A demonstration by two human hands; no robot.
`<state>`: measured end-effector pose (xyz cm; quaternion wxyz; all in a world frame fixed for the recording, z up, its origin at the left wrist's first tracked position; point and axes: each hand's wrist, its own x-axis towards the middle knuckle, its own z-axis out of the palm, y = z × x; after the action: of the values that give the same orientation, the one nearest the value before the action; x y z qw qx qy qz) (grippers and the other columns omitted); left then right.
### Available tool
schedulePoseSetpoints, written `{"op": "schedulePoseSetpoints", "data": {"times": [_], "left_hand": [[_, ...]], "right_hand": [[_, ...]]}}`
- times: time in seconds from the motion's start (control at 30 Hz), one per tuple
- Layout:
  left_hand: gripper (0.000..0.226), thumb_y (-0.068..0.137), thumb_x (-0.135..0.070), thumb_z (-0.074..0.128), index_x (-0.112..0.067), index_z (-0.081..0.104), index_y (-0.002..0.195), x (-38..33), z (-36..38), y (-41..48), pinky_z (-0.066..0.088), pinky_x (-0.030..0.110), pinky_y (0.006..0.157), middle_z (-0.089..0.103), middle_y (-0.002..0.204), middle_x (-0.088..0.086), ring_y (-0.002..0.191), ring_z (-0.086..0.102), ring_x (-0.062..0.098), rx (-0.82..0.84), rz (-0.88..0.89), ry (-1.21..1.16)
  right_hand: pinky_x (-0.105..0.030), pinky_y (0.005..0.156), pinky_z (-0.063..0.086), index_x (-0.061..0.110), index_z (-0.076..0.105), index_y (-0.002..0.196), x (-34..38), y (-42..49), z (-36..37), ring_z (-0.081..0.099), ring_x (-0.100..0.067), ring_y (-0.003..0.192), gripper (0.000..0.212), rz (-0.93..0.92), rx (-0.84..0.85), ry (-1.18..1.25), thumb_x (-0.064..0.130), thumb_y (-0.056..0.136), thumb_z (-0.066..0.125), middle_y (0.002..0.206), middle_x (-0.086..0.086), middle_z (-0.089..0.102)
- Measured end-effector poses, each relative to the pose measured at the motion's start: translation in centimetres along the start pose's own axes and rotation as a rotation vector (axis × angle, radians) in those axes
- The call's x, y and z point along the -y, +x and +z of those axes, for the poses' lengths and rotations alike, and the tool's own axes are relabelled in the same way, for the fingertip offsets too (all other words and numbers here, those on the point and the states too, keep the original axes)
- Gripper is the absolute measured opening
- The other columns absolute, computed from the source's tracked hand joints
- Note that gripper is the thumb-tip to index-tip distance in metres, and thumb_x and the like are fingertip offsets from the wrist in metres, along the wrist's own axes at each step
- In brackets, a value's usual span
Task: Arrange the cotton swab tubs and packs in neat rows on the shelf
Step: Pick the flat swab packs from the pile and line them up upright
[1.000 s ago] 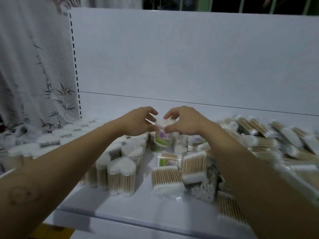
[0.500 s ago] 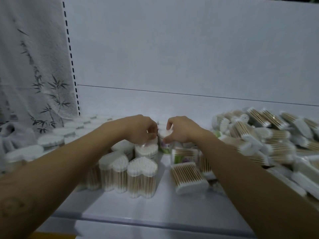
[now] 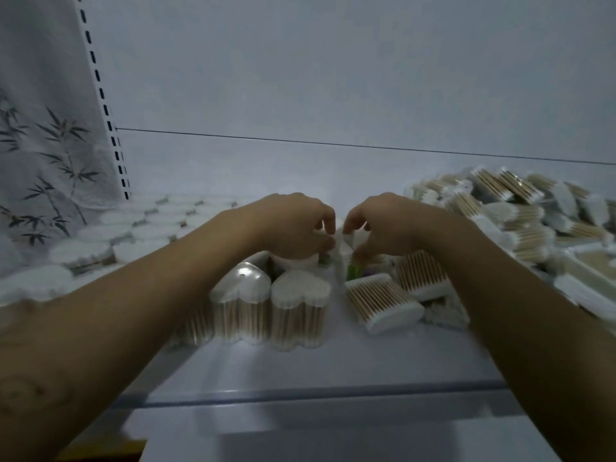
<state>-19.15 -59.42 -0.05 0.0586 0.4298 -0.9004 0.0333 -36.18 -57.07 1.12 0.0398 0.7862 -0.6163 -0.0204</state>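
Your left hand point(image 3: 293, 225) and right hand point(image 3: 386, 225), fingers curled narrow, together pinch a small white swab tub point(image 3: 345, 248) above the shelf point(image 3: 300, 368), behind heart-shaped tubs point(image 3: 300, 308).

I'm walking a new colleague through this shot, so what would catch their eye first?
Probably the two bare hands meeting mid-shelf, left hand and right hand, pinching a small green-labelled tub between them. Next, the upright heart-shaped tubs in rows front and left, and the loose heap of swab packs on the right.
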Motion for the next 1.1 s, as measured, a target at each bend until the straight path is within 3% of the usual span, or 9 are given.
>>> {"op": "schedulePoseSetpoints", "data": {"times": [0.27, 0.37, 0.5, 0.67, 0.77, 0.87, 1.0, 1.1], "left_hand": [[0.043, 0.096, -0.046, 0.051, -0.029, 0.045, 0.135, -1.6, 0.8, -1.6, 0.042, 0.031, 0.088, 0.06, 0.126, -0.011, 0.112, 0.053, 0.015, -0.022, -0.014, -0.059], [0.045, 0.095, -0.049, 0.052, -0.029, 0.044, 0.135, -1.5, 0.5, -2.2, 0.043, 0.032, 0.091, 0.06, 0.125, -0.01, 0.115, 0.054, 0.014, -0.063, -0.052, -0.087], [0.044, 0.094, -0.048, 0.055, -0.028, 0.048, 0.132, -1.7, -0.1, -3.1, 0.045, 0.038, 0.096, 0.06, 0.125, -0.008, 0.115, 0.055, 0.014, -0.095, -0.097, -0.107], [0.067, 0.084, -0.039, 0.072, -0.026, 0.038, 0.141, -3.1, -0.9, -3.5, 0.046, 0.04, 0.098, 0.052, 0.137, -0.004, 0.119, 0.053, 0.017, -0.178, -0.166, -0.211], [0.083, 0.076, -0.035, 0.081, -0.027, 0.033, 0.143, -4.6, -1.0, -4.0, 0.049, 0.04, 0.093, 0.055, 0.133, -0.002, 0.114, 0.056, 0.019, -0.293, -0.194, -0.339], [0.069, 0.074, -0.031, 0.083, -0.024, 0.043, 0.13, -5.6, -1.1, -4.4, 0.049, 0.022, 0.07, 0.062, 0.109, -0.006, 0.094, 0.061, 0.013, -0.477, -0.223, -0.466], [0.052, 0.069, -0.038, 0.085, -0.02, 0.05, 0.103, -6.6, -0.9, -4.9, 0.038, 0.018, 0.054, 0.061, 0.087, -0.01, 0.072, 0.058, 0.002, -0.622, -0.383, -0.663], [0.052, 0.069, -0.043, 0.084, -0.016, 0.054, 0.101, -7.0, -0.7, -5.0, 0.038, 0.022, 0.055, 0.061, 0.082, -0.007, 0.066, 0.056, 0.006, -0.669, -0.433, -0.784]], "right_hand": [[-0.034, 0.092, 0.05, 0.031, 0.059, 0.128, -0.5, 0.6, 2.6, 0.057, -0.018, 0.103, 0.048, 0.055, 0.068, -0.009, 0.02, 0.084, 0.072, 0.121, 0.0, 0.062], [-0.034, 0.091, 0.049, 0.028, 0.059, 0.126, -0.9, 0.8, 3.1, 0.055, -0.018, 0.104, 0.05, 0.05, 0.062, -0.03, 0.025, 0.08, 0.078, 0.117, 0.001, 0.062], [-0.031, 0.084, 0.048, 0.026, 0.061, 0.115, -1.5, 0.1, 2.9, 0.055, -0.017, 0.097, 0.038, -0.007, 0.007, 0.0, 0.017, 0.081, 0.075, 0.114, 0.0, 0.062], [-0.03, 0.091, 0.045, 0.03, 0.061, 0.127, -1.2, -1.6, -1.0, 0.056, -0.017, 0.108, 0.043, -0.154, -0.155, 0.026, 0.014, 0.087, 0.062, 0.118, 0.003, 0.062], [-0.025, 0.084, 0.046, 0.029, 0.063, 0.122, -1.4, -3.9, -3.9, 0.061, -0.009, 0.097, 0.037, -0.208, -0.276, 0.271, 0.022, 0.086, 0.068, 0.102, 0.011, 0.065], [-0.027, 0.081, 0.052, 0.029, 0.064, 0.112, -1.2, -5.2, -5.0, 0.064, -0.003, 0.083, 0.032, -0.282, -0.387, 0.564, 0.025, 0.082, 0.075, 0.091, 0.012, 0.069], [-0.028, 0.09, 0.049, 0.037, 0.062, 0.121, -1.6, -5.5, -4.3, 0.059, -0.006, 0.104, 0.04, -0.269, -0.556, 0.775, 0.039, 0.082, 0.074, 0.119, 0.01, 0.06], [-0.038, 0.09, 0.053, 0.044, 0.059, 0.126, -1.7, -5.8, -2.9, 0.064, -0.01, 0.096, 0.05, -0.253, -0.495, 0.896, 0.044, 0.079, 0.076, 0.121, 0.007, 0.059]]}}
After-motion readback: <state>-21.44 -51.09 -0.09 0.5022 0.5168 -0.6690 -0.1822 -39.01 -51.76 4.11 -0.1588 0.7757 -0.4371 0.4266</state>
